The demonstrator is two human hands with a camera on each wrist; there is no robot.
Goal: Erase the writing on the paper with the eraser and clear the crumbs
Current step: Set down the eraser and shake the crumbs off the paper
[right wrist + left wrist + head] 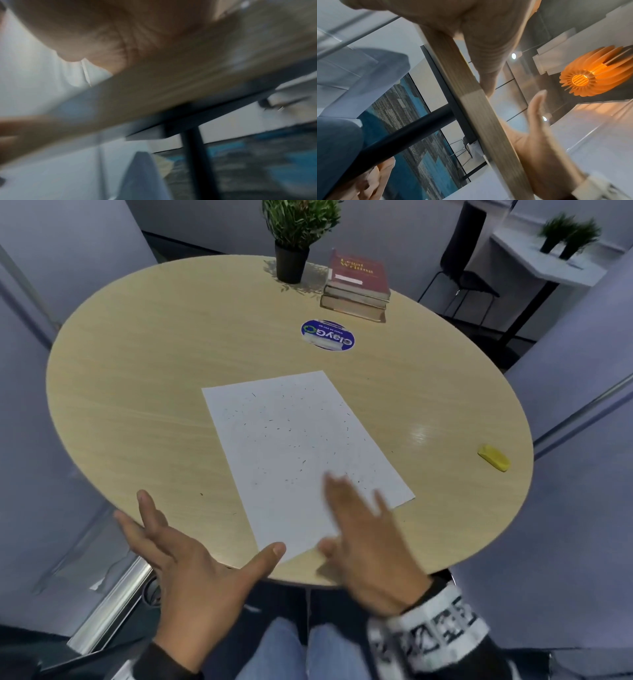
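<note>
A white sheet of paper [294, 446] lies slanted in the middle of the round wooden table [137, 405], sprinkled with several dark eraser crumbs [298, 446]; no writing shows on it. The yellow eraser [494, 457] lies alone near the table's right edge, far from both hands. My right hand [342, 515] is flat and motion-blurred on the paper's near end, holding nothing. My left hand [202, 535] is spread open at the table's near edge, thumb beside the paper's near corner. The left wrist view shows my left palm [479, 33] against the table rim [471, 101], the right hand [537, 128] beyond.
At the back of the table stand a potted plant [291, 251] and a stack of books [356, 289], with a round blue sticker [327, 334] in front of them. A black chair [462, 278] stands behind. My knees [291, 652] are under the near edge.
</note>
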